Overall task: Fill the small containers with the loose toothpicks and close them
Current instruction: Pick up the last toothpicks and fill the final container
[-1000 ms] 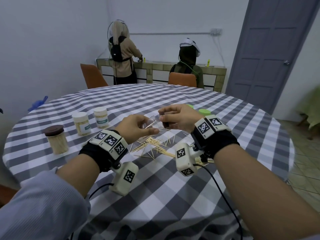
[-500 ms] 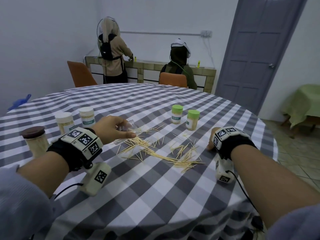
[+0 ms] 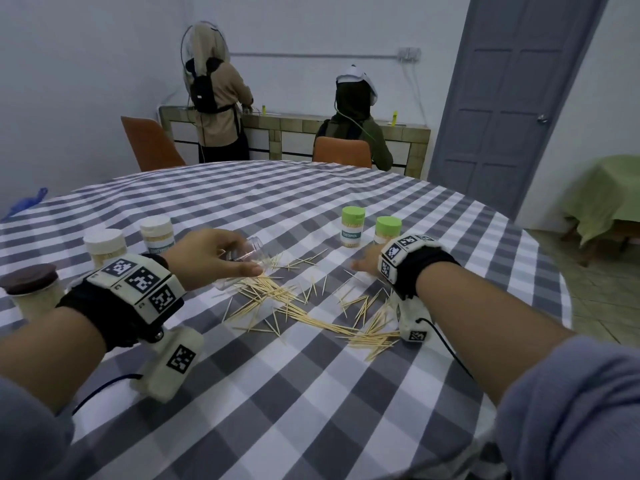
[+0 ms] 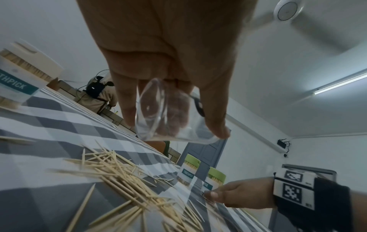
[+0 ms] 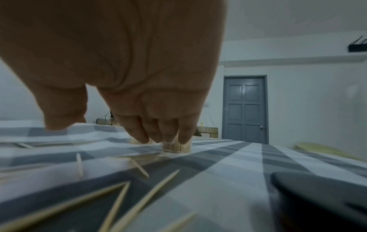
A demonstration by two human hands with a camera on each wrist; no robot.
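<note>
My left hand grips a small clear container, tilted on its side just above the table; in the left wrist view the left hand curls round the empty container. Loose toothpicks lie scattered on the checked cloth below and to the right of it. Past my right wrist band, my right hand is low on the cloth among the toothpicks. In the right wrist view its fingertips touch the cloth, thumb apart, and nothing shows between them.
Two green-lidded toothpick containers stand just beyond my right hand. Two white-lidded ones and a brown-lidded jar stand at the left. Two people are at a counter behind the round table. A dark round thing lies near my right wrist.
My right hand left the clear container, swung out right, then moved in towards the toothpicks and lower onto the cloth. My left hand lowered the container towards the pile.
</note>
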